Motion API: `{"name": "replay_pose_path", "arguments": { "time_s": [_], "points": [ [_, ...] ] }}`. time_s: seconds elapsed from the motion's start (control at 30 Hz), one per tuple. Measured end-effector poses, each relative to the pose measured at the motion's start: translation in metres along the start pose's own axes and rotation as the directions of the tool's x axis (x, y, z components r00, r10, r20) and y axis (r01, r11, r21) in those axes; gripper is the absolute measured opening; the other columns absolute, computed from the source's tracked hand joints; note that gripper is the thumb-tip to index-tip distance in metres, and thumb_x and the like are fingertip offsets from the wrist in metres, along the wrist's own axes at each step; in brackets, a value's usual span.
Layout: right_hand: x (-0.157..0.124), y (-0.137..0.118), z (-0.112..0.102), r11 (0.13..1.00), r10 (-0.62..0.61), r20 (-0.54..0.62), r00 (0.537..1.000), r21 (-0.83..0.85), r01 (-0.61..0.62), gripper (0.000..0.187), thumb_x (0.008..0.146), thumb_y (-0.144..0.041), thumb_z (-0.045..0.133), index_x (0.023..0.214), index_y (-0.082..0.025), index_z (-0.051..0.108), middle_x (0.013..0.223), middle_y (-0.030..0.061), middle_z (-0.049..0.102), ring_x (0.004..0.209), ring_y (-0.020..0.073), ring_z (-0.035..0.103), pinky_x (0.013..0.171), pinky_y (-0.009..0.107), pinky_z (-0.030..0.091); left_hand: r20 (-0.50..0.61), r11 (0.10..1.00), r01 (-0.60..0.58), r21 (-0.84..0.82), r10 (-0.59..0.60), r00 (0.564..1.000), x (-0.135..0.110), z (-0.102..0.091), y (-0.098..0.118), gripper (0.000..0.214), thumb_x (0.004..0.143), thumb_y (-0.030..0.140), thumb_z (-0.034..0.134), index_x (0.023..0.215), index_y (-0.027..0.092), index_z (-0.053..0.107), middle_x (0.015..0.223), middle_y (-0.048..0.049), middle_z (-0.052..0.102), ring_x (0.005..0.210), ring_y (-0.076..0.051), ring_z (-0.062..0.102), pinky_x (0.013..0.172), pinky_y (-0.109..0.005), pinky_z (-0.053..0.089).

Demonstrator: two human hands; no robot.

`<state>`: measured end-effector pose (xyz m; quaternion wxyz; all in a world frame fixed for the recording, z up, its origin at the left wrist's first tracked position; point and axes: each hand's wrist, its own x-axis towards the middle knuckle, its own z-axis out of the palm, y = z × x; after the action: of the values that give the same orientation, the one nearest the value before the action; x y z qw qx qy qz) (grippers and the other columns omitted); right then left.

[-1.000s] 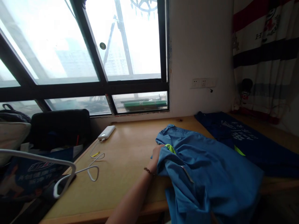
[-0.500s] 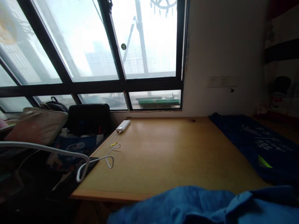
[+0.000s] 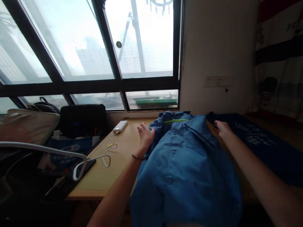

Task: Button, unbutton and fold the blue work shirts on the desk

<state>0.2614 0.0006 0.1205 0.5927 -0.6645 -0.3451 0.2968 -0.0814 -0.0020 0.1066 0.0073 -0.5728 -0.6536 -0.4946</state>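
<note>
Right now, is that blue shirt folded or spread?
Spread, though rumpled: the button-up shirt lies front up, buttons showing down its middle.

A room in a home, judging by the patterned curtain (image 3: 279, 52), wooden table (image 3: 94, 183) and bags (image 3: 33, 124).

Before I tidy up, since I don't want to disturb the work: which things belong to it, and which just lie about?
Part of the job:
- blue shirt
- left hand
- right hand

Lying about:
- white device
- white cable
- navy cloth, probably
- cream bag
</note>
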Motion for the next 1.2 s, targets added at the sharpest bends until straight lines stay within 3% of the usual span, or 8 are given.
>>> {"name": "replay_pose_path", "arguments": {
  "time_s": [0.17,0.33,0.57,0.83,1.0,1.03,1.13,1.2],
  "points": [
    [-0.017,0.043,0.049,0.948,-0.191,0.178,0.965,-0.223,0.228,0.019,0.077,-0.023,0.051,0.088,-0.013,0.063,0.087,0.0070,0.063,0.083,0.0173,0.058,0.076,0.029,0.044,0.325,0.939,-0.344,0.013,0.322,0.889,-0.046,0.055,-0.017,0.051,0.075,0.032,0.052,0.119,0.009,0.038,0.129,-0.0182,0.033,0.123,-0.026,0.028,0.100,-0.039,0.025],
    [-0.060,0.099,0.092,0.560,-0.340,0.556,0.759,-0.528,0.638,0.039,0.081,-0.035,0.045,0.112,-0.014,0.055,0.117,0.0115,0.053,0.111,0.0250,0.045,0.094,0.038,0.032,0.513,0.901,-0.408,0.146,0.284,0.810,-0.065,0.088,-0.040,0.047,0.082,0.036,0.040,0.120,0.009,0.041,0.130,-0.0176,0.037,0.124,-0.026,0.028,0.101,-0.042,0.022],
    [-0.080,0.134,0.067,0.263,-0.190,0.582,0.791,-0.746,0.612,0.054,0.083,-0.055,0.029,0.131,-0.031,0.033,0.140,-0.0016,0.027,0.125,0.0377,0.015,0.093,0.061,0.013,0.607,0.815,-0.516,0.265,0.275,0.746,-0.091,0.073,-0.046,0.052,0.086,0.046,0.025,0.125,0.017,0.042,0.135,-0.0099,0.035,0.125,-0.028,0.025,0.101,-0.046,0.017],
    [-0.116,0.105,0.024,0.184,-0.180,0.581,0.794,-0.773,0.608,0.045,0.082,-0.051,0.035,0.096,-0.021,0.065,0.103,0.0134,0.061,0.095,0.0321,0.053,0.087,0.057,0.026,0.722,0.816,-0.577,0.035,0.379,0.579,-0.114,0.009,-0.014,0.052,0.078,0.058,0.035,0.101,0.020,0.062,0.099,-0.0117,0.061,0.095,-0.026,0.054,0.083,-0.036,0.037],
    [-0.076,0.073,0.063,0.384,-0.267,0.618,0.739,-0.635,0.670,0.035,0.081,-0.040,0.042,0.070,-0.018,0.067,0.073,0.0127,0.065,0.070,0.0238,0.061,0.064,0.033,0.043,0.800,0.941,-0.313,-0.128,0.285,0.529,-0.076,0.040,0.008,0.040,0.076,0.049,0.046,0.060,0.018,0.065,0.057,-0.0070,0.061,0.056,-0.017,0.056,0.057,-0.026,0.040],
    [-0.065,0.073,0.078,0.438,-0.317,0.624,0.714,-0.571,0.694,0.032,0.081,-0.035,0.042,0.071,-0.018,0.067,0.074,0.0110,0.066,0.072,0.0221,0.061,0.065,0.030,0.043,0.807,0.961,-0.216,-0.174,0.265,0.528,-0.066,0.056,0.011,0.035,0.077,0.042,0.046,0.060,0.017,0.064,0.056,-0.0061,0.061,0.053,-0.016,0.056,0.055,-0.024,0.039],
    [-0.037,0.082,0.120,0.530,-0.394,0.622,0.676,-0.447,0.720,0.028,0.082,-0.022,0.040,0.085,-0.019,0.067,0.084,0.0053,0.067,0.080,0.0168,0.060,0.072,0.025,0.043,0.634,0.986,-0.013,-0.166,0.117,0.765,-0.043,0.107,0.012,0.017,0.074,0.022,0.051,0.070,0.014,0.065,0.069,-0.0082,0.065,0.065,-0.017,0.059,0.062,-0.024,0.041],
    [-0.026,0.094,0.138,0.539,-0.406,0.612,0.679,-0.440,0.718,0.031,0.081,-0.016,0.037,0.097,-0.020,0.064,0.096,0.0033,0.065,0.089,0.0152,0.058,0.078,0.025,0.042,0.543,0.990,0.032,-0.135,0.046,0.839,-0.034,0.135,0.005,0.015,0.070,0.017,0.054,0.080,0.012,0.065,0.081,-0.0115,0.065,0.076,-0.020,0.059,0.070,-0.027,0.041]
  ]
}}
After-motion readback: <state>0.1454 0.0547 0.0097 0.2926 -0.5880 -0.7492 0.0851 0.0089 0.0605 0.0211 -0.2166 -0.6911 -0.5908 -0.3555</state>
